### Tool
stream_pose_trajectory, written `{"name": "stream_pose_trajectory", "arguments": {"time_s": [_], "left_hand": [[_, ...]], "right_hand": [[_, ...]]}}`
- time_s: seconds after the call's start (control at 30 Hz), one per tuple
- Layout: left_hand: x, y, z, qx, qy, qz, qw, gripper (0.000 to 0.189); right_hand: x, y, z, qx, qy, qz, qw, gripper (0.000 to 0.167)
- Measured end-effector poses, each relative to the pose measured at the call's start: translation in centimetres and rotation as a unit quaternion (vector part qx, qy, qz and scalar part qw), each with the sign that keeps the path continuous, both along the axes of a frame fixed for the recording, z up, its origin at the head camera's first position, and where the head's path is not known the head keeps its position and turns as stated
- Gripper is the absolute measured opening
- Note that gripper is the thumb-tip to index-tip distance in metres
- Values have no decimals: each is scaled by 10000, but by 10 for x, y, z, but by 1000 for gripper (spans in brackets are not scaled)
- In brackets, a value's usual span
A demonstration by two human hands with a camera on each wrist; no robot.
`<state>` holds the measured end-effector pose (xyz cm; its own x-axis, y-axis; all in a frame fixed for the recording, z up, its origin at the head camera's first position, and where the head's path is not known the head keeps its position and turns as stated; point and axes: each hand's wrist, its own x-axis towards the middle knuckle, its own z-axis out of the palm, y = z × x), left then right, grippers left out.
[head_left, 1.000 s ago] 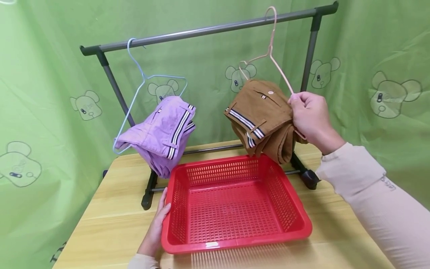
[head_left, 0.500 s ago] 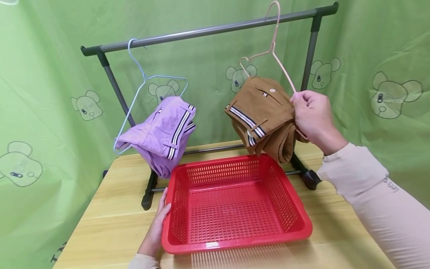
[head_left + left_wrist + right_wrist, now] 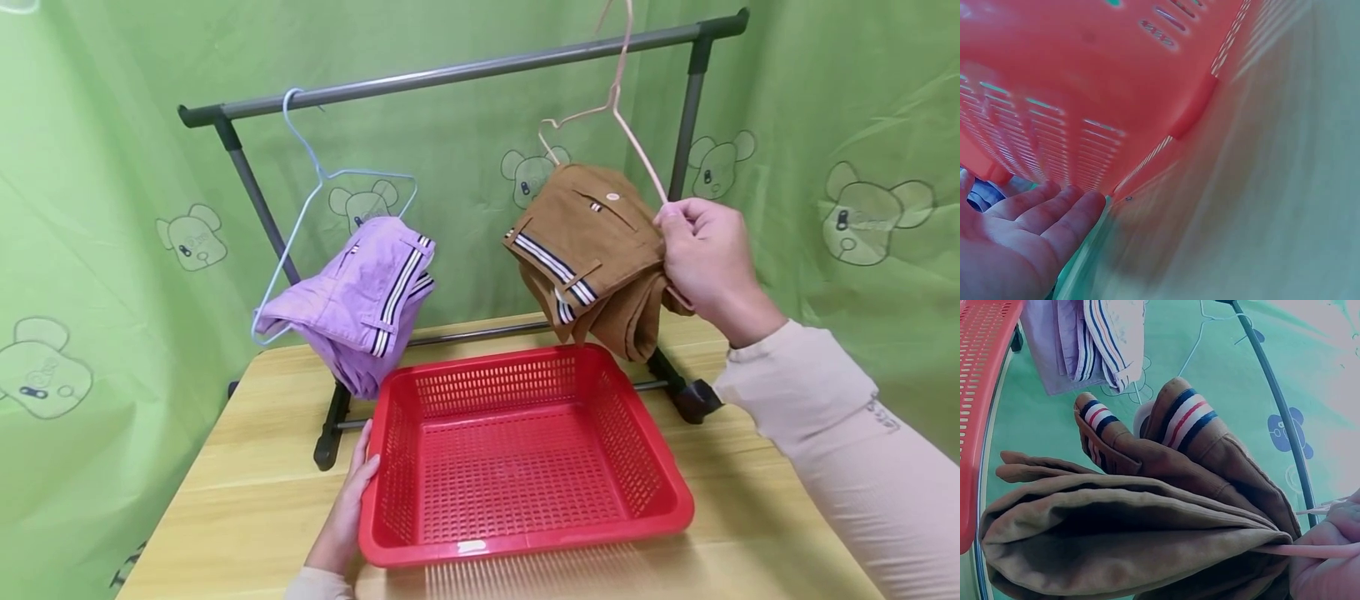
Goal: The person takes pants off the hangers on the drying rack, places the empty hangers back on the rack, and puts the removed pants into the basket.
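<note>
My right hand (image 3: 708, 262) pinches the lower right corner of a pink hanger (image 3: 637, 150). Brown trousers (image 3: 577, 225) with a striped waistband are folded over that hanger. Its hook rises past the rail (image 3: 465, 73), and the hook's top is cut off by the frame edge. Purple trousers (image 3: 360, 283) hang from a blue hanger (image 3: 300, 225) on the rail's left part. Beside a red plastic basket (image 3: 525, 542), my left hand (image 3: 345, 508) touches the left outer wall. In the left wrist view its fingers (image 3: 1072, 231) lie straight against the slotted wall.
The rack's black feet (image 3: 330, 442) stand on a wooden table (image 3: 217, 467) behind the basket. A green curtain (image 3: 97, 167) with printed mouse heads hangs behind and on both sides. The basket sits right below the brown trousers.
My right hand has moved slightly up and to the right, lifting the pink hanger and brown trousers, so the hook is higher above the rail. My left hand and the basket stay put.
</note>
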<state>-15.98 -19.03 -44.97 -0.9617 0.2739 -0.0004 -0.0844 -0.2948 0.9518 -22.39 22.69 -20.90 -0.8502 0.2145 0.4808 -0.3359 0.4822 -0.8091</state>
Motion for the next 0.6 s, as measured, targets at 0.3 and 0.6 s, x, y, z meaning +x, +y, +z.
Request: {"name": "stream_pose_trajectory", "arguments": {"time_s": [0.3, 0.6], "left_hand": [[0, 0, 0, 51, -92, -18, 9999, 64], [0, -1, 0, 106, -80, -2, 9999, 64]], "right_hand": [[5, 1, 0, -155, 102, 142, 9997, 27], [8, 1, -3, -440, 69, 436, 9981, 25]]}}
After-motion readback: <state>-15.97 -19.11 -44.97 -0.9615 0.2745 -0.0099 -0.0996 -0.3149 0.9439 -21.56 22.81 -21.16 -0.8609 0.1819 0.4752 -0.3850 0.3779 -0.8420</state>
